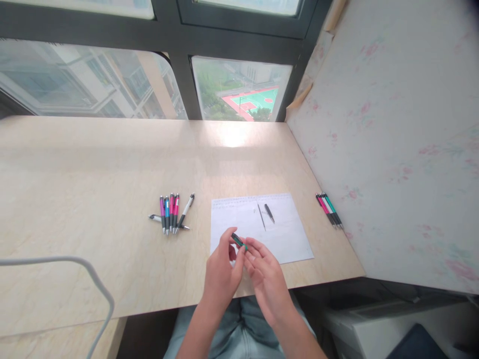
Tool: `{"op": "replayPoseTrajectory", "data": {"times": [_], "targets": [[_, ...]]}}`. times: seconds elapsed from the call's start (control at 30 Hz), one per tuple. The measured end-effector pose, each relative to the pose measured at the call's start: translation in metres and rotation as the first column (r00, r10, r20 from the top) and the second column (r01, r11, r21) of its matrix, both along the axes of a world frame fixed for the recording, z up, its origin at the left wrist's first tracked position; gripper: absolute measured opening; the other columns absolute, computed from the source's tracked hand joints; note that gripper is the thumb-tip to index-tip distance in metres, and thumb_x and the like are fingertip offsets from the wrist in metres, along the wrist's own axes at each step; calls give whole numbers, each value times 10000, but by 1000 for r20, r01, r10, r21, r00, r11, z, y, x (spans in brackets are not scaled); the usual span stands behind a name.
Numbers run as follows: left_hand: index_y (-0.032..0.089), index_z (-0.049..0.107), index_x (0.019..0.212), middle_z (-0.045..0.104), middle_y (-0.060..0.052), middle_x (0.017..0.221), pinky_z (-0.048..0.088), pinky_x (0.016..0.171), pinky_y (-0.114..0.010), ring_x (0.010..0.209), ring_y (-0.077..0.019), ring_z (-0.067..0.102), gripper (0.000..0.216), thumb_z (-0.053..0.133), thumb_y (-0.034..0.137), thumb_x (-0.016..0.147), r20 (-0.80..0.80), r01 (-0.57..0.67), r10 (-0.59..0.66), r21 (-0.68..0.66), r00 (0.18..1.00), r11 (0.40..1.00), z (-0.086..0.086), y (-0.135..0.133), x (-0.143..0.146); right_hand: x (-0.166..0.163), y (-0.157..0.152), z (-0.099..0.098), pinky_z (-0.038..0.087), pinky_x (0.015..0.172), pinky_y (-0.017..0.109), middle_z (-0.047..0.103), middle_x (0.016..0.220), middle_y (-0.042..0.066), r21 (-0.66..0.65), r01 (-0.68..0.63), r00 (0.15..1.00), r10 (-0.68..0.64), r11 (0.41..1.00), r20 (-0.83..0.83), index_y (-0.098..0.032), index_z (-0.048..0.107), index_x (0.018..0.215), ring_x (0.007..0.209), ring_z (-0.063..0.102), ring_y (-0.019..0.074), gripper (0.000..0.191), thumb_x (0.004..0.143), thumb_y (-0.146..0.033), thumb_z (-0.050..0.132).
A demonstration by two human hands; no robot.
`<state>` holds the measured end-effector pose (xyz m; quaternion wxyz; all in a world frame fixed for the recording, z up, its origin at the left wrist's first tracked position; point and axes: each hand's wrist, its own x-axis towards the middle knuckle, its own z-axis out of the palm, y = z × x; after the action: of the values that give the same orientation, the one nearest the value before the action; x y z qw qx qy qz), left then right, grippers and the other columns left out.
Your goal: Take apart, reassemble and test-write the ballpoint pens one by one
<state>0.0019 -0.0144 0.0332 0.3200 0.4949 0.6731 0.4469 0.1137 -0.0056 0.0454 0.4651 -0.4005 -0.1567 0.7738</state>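
My left hand point(223, 267) pinches the upper part of a pen point(237, 240), green with a black clip, between thumb and fingertips above the paper's near edge. Close against it, my right hand point(265, 271) is turned palm up with its fingers stretched out, fingertips at the green end. Whether the right fingers also grip it, I cannot tell. On the white sheet of paper point(228, 219) lie a thin ink refill point(261, 217) and a dark pen grip section point(269, 213). Beside them is a tiny part point(254, 210), too small to name.
Left of the paper lies a loose group of pens point(171, 213), purple, blue, pink and white. More pens point(329, 210) line up by the wallpapered wall point(396, 149). A grey cable point(86, 263) curves over the table point(112, 199) at left. Windows stand behind.
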Motion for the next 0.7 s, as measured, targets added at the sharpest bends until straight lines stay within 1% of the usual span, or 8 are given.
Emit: {"op": "replayPoseTrajectory", "data": {"times": [0.1,0.17,0.2,0.3,0.4,0.47,0.53,0.7], "targets": [[274,473,1344,633,-13,866,442,642,-268,658,-140,543,513,602,311,850,194,4,8,-59,981,998,1,3,0,6,0,0,464,1020,410,667,1203,82,100,-77,973,53,992,223,-213,684,1105,1141,604,253,305,803,-251,680],[273,424,1396,620,-13,863,432,654,-258,688,-135,538,590,622,311,842,397,36,3,-90,918,995,1,5,1,12,0,-3,476,987,408,675,1180,80,182,-148,914,64,972,400,-221,694,1093,1115,610,256,284,813,-258,664],[269,404,1413,612,-12,848,424,651,-251,696,-132,534,626,637,307,833,514,50,9,-101,857,994,1,5,1,14,1,-5,483,965,403,679,1166,78,221,-174,882,52,960,468,-225,699,1082,1098,614,256,271,817,-258,655],[258,379,1426,598,-13,841,397,616,-224,670,-106,506,692,681,288,804,794,57,76,-138,602,989,3,6,2,21,2,-9,505,886,384,685,1129,78,301,-197,824,-9,933,566,-233,702,1059,1018,635,248,245,825,-260,635],[241,406,1400,595,-21,867,379,585,-200,607,-65,455,681,705,268,788,909,34,162,-189,384,981,6,5,4,23,6,-10,513,839,368,691,1086,78,332,-210,804,-31,920,594,-227,700,1042,924,650,230,229,825,-262,635],[225,434,1370,591,-20,860,360,549,-183,569,-47,418,658,718,263,778,932,18,209,-224,296,974,7,5,5,23,8,-9,513,829,355,688,1064,74,356,-233,782,-43,905,621,-222,698,1031,888,646,214,213,835,-256,621],[218,452,1344,587,-14,839,348,525,-172,551,-41,404,651,736,257,759,934,-22,242,-245,262,969,8,5,7,23,9,-8,511,821,341,675,1061,68,402,-257,740,-89,879,666,-222,688,1046,881,635,199,217,852,-243,594],[201,467,1310,595,-18,825,355,529,-173,591,-60,451,640,752,250,740,931,-67,260,-251,256,966,7,5,9,20,7,-7,519,793,318,637,1077,62,503,-333,654,-189,798,733,-223,650,1119,878,616,172,262,886,-217,529]]}}
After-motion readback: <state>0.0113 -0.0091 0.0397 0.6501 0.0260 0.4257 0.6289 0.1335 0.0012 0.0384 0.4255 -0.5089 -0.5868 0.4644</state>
